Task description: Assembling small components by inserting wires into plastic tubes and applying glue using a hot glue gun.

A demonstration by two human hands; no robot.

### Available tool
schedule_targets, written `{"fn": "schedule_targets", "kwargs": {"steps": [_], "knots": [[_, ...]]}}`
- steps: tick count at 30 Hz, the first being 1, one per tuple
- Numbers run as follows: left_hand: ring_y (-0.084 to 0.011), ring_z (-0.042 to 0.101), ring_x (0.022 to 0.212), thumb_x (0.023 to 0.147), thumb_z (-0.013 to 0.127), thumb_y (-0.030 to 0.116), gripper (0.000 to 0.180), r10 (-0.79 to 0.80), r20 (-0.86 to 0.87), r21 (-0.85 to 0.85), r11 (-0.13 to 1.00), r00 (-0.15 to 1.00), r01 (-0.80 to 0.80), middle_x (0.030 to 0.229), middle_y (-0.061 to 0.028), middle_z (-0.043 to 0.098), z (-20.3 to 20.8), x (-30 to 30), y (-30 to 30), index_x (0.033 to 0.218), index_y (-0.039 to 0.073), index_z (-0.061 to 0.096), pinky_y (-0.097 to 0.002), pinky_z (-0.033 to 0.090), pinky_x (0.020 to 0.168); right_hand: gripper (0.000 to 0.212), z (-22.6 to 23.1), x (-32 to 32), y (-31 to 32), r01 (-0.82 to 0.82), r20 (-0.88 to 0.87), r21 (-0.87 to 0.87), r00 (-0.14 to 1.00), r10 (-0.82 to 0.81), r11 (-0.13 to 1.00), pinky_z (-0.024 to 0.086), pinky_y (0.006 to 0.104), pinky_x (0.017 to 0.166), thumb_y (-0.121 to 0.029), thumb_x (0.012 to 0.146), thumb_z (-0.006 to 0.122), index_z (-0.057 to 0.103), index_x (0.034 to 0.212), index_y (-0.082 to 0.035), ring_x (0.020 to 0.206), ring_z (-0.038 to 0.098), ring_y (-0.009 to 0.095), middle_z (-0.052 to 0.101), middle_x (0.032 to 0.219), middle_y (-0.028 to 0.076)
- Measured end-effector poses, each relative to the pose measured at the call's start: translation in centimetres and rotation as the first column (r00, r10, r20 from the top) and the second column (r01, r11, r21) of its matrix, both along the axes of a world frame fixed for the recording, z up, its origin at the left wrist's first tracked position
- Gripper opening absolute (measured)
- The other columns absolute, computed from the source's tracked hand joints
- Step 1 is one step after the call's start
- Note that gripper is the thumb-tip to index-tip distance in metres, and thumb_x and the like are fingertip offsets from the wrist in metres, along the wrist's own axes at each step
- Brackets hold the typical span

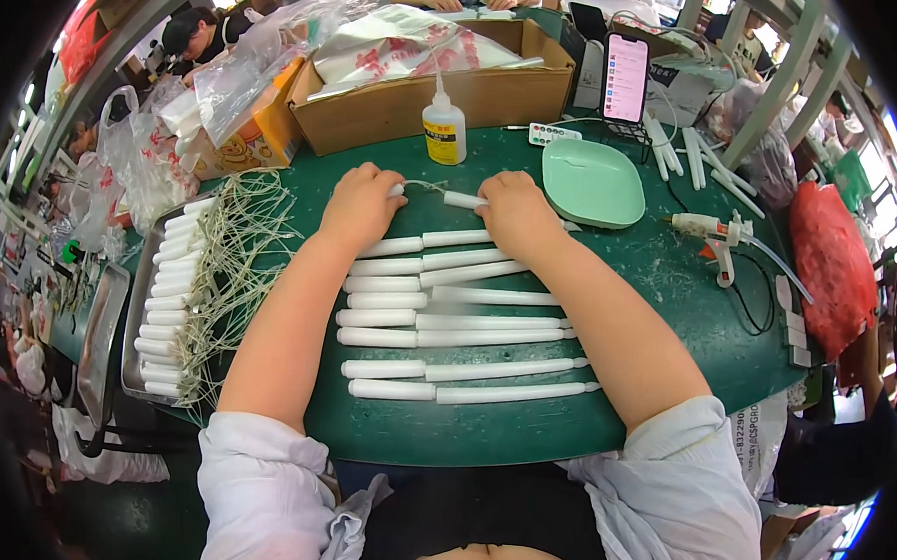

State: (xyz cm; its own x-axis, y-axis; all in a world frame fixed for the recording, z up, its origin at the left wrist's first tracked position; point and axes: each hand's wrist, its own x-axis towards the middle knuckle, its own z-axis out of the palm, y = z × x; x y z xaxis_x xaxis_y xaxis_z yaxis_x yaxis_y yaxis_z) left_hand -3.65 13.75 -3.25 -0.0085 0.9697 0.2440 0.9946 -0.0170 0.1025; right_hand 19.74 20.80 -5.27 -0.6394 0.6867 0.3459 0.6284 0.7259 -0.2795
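Note:
My left hand [362, 206] is closed on a short white cylinder, most of it hidden under the fingers. Thin pale wires [425, 186] run from it to a white plastic tube [462, 200], which my right hand [517, 215] grips near the far edge of the rows. Below both hands lie several white candle-shaped sticks [496, 338], each a short cylinder [379, 318] set end to end with a longer tapered tube. A metal tray [131, 361] on the left holds several white cylinders [173, 288] with tangled wires [240, 231] trailing over its right side.
Beyond my hands stand a glue bottle [444, 130] with a thin nozzle and a green plate [593, 184]. A phone [624, 80] rests upright on a stand. Right lie a hot glue gun [716, 232], loose white tubes [694, 159] and a red bag [831, 272]. A cardboard box [376, 117] stands behind.

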Motion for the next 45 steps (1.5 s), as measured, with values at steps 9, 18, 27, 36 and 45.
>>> {"fn": "schedule_targets", "kwargs": {"steps": [9,18,27,36,45], "knots": [[-0.0240,0.065,0.085,0.089,0.070,0.020,0.029,-0.031,0.621,0.168,0.981,0.783,-0.095,0.098,-0.0101,0.068,2.8,2.5,-6.9,0.114,0.006,0.065,-0.0328,0.051,0.075,0.027,2.1,-0.3,-3.8,-0.168,-0.263,0.076,0.948,0.182,0.983,0.051,0.0423,0.083,-0.013,0.090,0.063,0.060,0.117,-0.011,0.096,0.062,0.033,0.064,0.099,0.012],[-0.0103,0.062,0.076,0.088,0.073,0.020,0.018,-0.054,0.738,0.201,0.969,0.673,-0.143,0.082,-0.0043,0.069,2.8,2.6,-9.7,0.094,0.003,0.072,-0.0255,0.049,0.070,0.026,3.0,-0.7,-5.8,-0.250,-0.319,0.135,0.905,0.281,0.959,0.049,0.0418,0.076,-0.012,0.090,0.063,0.062,0.115,-0.012,0.089,0.060,0.031,0.062,0.094,0.009],[-0.0076,0.059,0.078,0.084,0.076,0.016,0.015,-0.067,0.855,0.066,0.998,0.514,0.020,0.086,-0.0009,0.068,2.9,1.5,-9.9,0.094,0.005,0.072,-0.0240,0.047,0.071,0.030,3.6,-0.4,-4.8,-0.316,-0.234,0.381,0.877,0.421,0.869,0.043,0.0384,0.084,-0.006,0.086,0.065,0.065,0.115,-0.013,0.090,0.058,0.026,0.062,0.096,0.004],[-0.0057,0.057,0.074,0.084,0.077,0.015,0.012,-0.093,0.919,0.077,0.995,0.382,0.058,0.085,0.0017,0.066,2.7,1.8,-10.1,0.090,0.006,0.070,-0.0217,0.045,0.067,0.029,5.4,-0.2,-7.6,-0.406,-0.150,0.357,0.864,0.481,0.841,0.047,0.0379,0.076,-0.008,0.089,0.063,0.063,0.117,-0.011,0.081,0.059,0.028,0.064,0.092,0.007],[-0.0162,0.063,0.084,0.085,0.075,0.015,0.015,-0.266,0.869,0.289,0.957,0.417,0.007,0.093,-0.0060,0.069,2.8,3.3,-10.1,0.091,0.002,0.071,-0.0278,0.049,0.074,0.020,5.5,-0.6,-7.9,-0.236,-0.336,-0.526,0.940,0.055,0.817,0.051,0.0333,0.078,-0.015,0.097,0.057,0.057,0.114,-0.004,0.087,0.065,0.020,0.068,0.095,0.010]]}}
